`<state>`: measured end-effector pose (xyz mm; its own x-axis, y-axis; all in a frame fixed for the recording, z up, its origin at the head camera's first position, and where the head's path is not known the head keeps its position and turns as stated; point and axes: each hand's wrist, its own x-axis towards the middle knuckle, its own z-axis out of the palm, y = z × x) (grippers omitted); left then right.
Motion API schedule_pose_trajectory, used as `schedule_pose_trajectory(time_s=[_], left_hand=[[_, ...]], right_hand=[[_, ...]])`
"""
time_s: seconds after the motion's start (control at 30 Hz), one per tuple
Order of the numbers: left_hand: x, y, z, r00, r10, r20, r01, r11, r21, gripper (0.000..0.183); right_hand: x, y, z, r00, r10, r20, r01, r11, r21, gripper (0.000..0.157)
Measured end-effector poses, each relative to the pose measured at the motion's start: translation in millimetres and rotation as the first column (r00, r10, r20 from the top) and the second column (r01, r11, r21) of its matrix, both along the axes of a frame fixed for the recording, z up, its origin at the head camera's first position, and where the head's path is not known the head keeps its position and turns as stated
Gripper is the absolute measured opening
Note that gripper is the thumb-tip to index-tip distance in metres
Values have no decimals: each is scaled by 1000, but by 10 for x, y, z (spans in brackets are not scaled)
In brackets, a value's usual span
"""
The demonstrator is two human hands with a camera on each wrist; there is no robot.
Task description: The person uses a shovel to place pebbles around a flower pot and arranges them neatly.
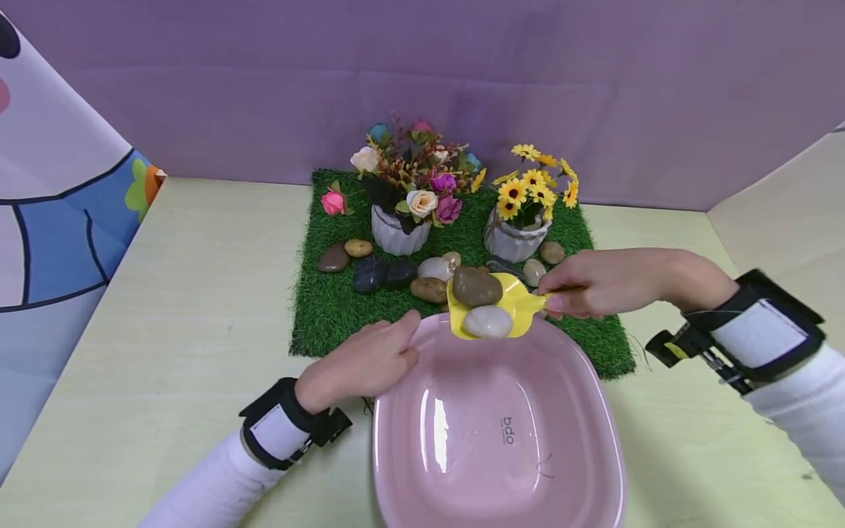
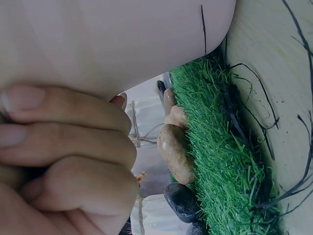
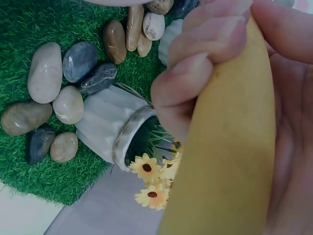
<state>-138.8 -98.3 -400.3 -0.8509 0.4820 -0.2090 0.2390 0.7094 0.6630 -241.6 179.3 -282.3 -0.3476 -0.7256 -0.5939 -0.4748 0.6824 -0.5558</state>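
Observation:
My right hand (image 1: 594,282) grips the handle of a yellow toy shovel (image 1: 521,297), and the handle (image 3: 230,127) fills much of the right wrist view. On the shovel's blade lie a brown stone (image 1: 477,286) and a white stone (image 1: 488,322). The blade hangs over the far rim of a pink basin (image 1: 581,367), whose inside holds no stones. With curled fingers my left hand (image 1: 366,359) holds the basin's far left rim; in the left wrist view these fingers (image 2: 73,117) bend against its wall.
Behind the basin lies a green turf mat (image 1: 330,315) with several loose stones (image 1: 370,273). On it stand a white pot of mixed flowers (image 1: 399,231) and a white pot of yellow flowers (image 1: 515,235). A purple cloth wall (image 1: 264,95) rises behind.

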Motion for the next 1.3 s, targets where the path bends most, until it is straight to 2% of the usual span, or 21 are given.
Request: schedule_pose_trajectory(time_s=[0.3,0.57,0.73,1.0,1.17,1.3], left_hand=[[-4,-6,10,1000,-3,-2,3,1000,10,9],[-4,-7,-9,1000,-1,-13,1,1000,17,9],[6,-7,-5,1000,7,-12,-6,1000,20,7],[10,2,3,1000,15,4,-15,1000,-2,8],[7,2,5,1000,18,10,-18,1000,-6,9],[5,3,3,1000,16,12,-16,1000,4,9]], right_hand=[[-79,-65,14,990,-10,-139,15,999,32,26],[-212,-109,-31,988,-68,-140,73,997,35,25],[-275,-123,-78,980,-140,-141,146,989,27,25],[-364,-165,-195,954,-254,-161,265,963,50,29],[-387,-208,-309,944,-315,-97,321,946,45,29],[-371,-229,-391,931,-356,-81,358,934,16,23]])
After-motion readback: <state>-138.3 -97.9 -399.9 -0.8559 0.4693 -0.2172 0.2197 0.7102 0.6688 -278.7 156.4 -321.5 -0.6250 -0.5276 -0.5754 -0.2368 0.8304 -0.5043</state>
